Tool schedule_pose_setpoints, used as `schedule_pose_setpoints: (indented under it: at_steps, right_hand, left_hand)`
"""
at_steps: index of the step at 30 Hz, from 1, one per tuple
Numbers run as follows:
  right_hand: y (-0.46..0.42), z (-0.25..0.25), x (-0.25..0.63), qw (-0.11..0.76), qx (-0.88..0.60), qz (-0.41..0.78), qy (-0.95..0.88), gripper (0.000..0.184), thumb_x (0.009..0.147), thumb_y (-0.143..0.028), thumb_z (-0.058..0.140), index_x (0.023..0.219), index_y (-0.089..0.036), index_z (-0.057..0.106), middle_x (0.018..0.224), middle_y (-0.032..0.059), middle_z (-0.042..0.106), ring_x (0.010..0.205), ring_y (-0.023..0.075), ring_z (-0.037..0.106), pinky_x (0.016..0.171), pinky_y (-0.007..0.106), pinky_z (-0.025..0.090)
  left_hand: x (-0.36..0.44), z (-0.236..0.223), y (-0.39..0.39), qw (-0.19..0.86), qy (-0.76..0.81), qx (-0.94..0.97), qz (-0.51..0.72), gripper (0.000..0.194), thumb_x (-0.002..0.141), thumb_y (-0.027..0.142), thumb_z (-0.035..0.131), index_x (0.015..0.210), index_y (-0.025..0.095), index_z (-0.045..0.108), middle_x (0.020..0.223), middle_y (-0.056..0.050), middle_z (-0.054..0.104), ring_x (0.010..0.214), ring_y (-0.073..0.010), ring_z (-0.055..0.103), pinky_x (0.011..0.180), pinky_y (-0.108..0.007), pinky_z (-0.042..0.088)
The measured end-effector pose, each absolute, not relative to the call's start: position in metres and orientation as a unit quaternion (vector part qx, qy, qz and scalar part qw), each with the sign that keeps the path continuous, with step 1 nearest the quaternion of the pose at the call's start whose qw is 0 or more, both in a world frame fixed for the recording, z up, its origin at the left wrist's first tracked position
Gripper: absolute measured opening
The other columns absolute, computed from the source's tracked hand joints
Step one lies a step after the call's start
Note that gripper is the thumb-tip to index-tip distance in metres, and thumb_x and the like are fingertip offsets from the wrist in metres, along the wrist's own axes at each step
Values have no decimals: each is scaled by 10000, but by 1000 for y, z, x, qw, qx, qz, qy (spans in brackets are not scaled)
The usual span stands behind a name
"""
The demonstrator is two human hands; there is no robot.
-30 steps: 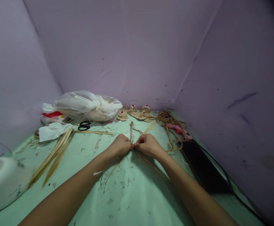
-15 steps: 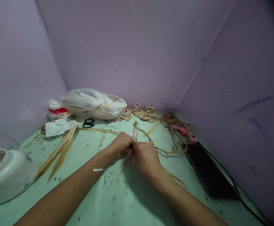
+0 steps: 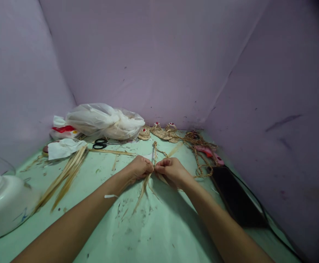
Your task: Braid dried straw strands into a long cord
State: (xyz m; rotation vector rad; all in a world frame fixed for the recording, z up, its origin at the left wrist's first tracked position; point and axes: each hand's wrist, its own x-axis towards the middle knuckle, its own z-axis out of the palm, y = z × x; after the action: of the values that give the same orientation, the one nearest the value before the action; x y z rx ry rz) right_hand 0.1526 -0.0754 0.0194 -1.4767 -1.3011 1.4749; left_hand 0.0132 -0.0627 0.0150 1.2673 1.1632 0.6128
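Observation:
A thin braid of tan plant fibre (image 3: 155, 151) runs from the table's middle down to my hands, its far end fixed at a small knot or hook. My left hand (image 3: 141, 168) is closed in a pinch on the braid's near end. Right beside it, my right hand (image 3: 172, 168) pinches the same spot, fingertips nearly touching the left ones. Loose fibre strands (image 3: 142, 191) hang toward me from beneath the hands. More of the finished braid leads off to the right behind my right hand. The exact crossing of the strands is hidden by the fingers.
Fibre strips (image 3: 66, 175), scissors (image 3: 99, 143), a tied plastic bag (image 3: 102, 120) and a white pot (image 3: 8, 208) are at left. Woven pieces with red beads (image 3: 161, 132) stand at the back. Coiled braid (image 3: 200, 140), a pink tool (image 3: 210, 154) and a dark flat object (image 3: 237, 197) lie right.
My right hand turned over the braid's end, then drew back to a pinch beside my left hand. The loose strands shifted beneath them. The camera view swung slightly right and back.

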Motion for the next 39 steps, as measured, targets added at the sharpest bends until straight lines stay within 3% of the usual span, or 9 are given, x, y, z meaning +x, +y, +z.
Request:
schedule_pose_setpoints:
  at_steps: [8,14,22,29,33,35,39]
  right_hand:
    - [-86,14,150,337,-572,609,-434,213,676,-137,533,463,-123,536,376,-2,527,311,58,417,353,172,329]
    - [-93,10,136,393,-583,630,-329,193,714,-74,504,536,-140,471,399,-9,523,351,79,500,411,184,444]
    - [-92,6,137,402,-578,626,-336,188,717,-51,508,576,-149,432,403,-33,507,363,76,506,428,195,468]
    - [-90,14,137,375,-559,648,-357,151,662,-82,502,518,-127,490,434,-8,523,325,38,394,370,172,410]
    - [-85,15,139,352,-596,603,-396,159,630,-112,502,472,-129,504,399,-10,508,319,34,355,306,148,259]
    - [-84,14,140,343,-614,569,-427,168,608,-104,501,442,-128,510,354,-28,463,306,27,313,304,156,185]
    - [-84,10,140,341,-622,541,-451,176,593,-143,517,418,-134,502,298,-56,373,286,23,238,319,183,136]
  left_hand:
    - [22,11,-66,579,528,558,274,108,525,100,470,425,134,450,307,52,336,309,-37,219,357,-201,127]
    - [26,12,-70,594,535,528,286,129,526,59,438,418,123,468,344,16,447,322,-49,325,364,-180,206]
    - [27,7,-69,582,533,535,303,139,518,49,428,412,123,480,346,20,459,330,-45,326,364,-168,220]
    - [24,2,-68,569,506,572,304,148,530,66,440,410,115,511,366,16,468,364,-50,361,392,-168,244]
    - [21,5,-67,558,509,595,276,152,530,79,431,431,114,542,344,34,409,351,-46,300,382,-179,201]
    - [17,10,-65,521,524,629,238,140,524,89,446,452,113,563,331,42,377,341,-50,271,379,-192,187]
    - [8,26,-63,407,573,694,155,109,526,130,498,435,123,560,357,5,434,377,-95,373,416,-216,241]
